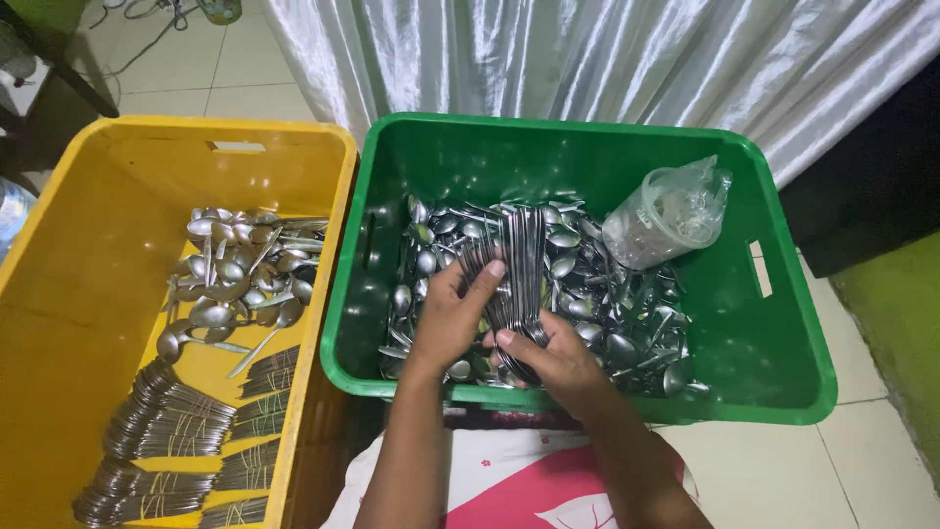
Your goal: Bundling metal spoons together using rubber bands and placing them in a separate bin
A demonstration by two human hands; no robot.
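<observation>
While both hands, the left hand (pixel 448 315) and right hand (pixel 553 355), close around a bundle of spoons (pixel 519 279) over the green crate (pixel 783 382), the gathering step seems underway, and next the stack likely needs squaring like the bundles (pixel 162 421) in the yellow crate (pixel 59 245).

Both hands over green crate (pixel 783 323): left hand (pixel 446 318) and right hand (pixel 553 358) gripped bundle of spoons (pixel 519 274) above loose cutlery. Plastic container (pixel 666 216) lay in crate corner. Yellow crate (pixel 69 274) alongside held banded bundles (pixel 162 431).
</observation>
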